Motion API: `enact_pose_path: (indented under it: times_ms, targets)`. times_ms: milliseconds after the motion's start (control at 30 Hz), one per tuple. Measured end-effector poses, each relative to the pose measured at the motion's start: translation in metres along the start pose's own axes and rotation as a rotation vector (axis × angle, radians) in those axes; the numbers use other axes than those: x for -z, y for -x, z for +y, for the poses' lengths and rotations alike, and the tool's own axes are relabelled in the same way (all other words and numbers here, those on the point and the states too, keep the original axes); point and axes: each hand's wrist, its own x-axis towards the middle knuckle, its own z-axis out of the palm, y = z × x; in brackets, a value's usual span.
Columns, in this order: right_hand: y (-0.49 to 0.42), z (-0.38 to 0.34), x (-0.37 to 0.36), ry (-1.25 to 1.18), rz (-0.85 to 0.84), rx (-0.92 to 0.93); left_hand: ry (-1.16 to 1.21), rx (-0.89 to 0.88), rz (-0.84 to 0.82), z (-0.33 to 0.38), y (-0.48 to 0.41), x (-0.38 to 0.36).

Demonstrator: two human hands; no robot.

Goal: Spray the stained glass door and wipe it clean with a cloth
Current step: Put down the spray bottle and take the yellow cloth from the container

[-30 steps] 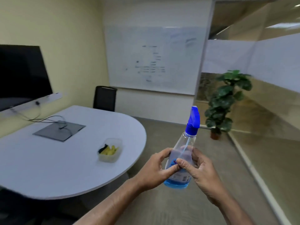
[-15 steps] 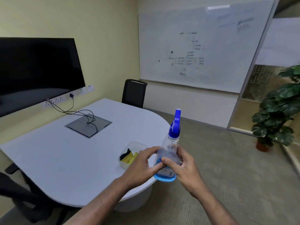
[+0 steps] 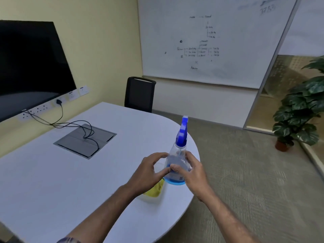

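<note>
The spray bottle [image 3: 177, 163] is clear, smooth plastic with a glossy blue plastic trigger head [image 3: 182, 134]. The surface [image 3: 52, 181] looks smooth and matt white. The floor [image 3: 254, 172] is rough, ribbed carpet.

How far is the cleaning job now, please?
Early stage. Both hands, left hand and right hand, hold the spray bottle upright above the table. A yellow cloth-like item lies there, not picked up. Spraying and wiping the glass door remain; no door is being worked on in view.
</note>
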Motion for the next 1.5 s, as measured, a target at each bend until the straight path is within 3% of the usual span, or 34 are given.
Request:
enact_pose_path:
  times_ms: [267,533,1000,1500]
  targets:
    - [-0.1,0.027,-0.054,-0.023,0.15,-0.076,-0.01,0.0,-0.01,-0.091,-0.094,0.046]
    - [-0.18,0.07,-0.081,-0.013,0.164,-0.112,-0.095,0.062,-0.028,-0.167,-0.141,0.028]
    - [-0.25,0.182,-0.118,0.008,0.156,-0.239,-0.124,0.165,-0.087,-0.269,-0.122,-0.023]
    - [-0.255,0.244,-0.122,0.106,0.137,-0.355,-0.309,0.245,-0.212,-0.294,-0.099,-0.06]
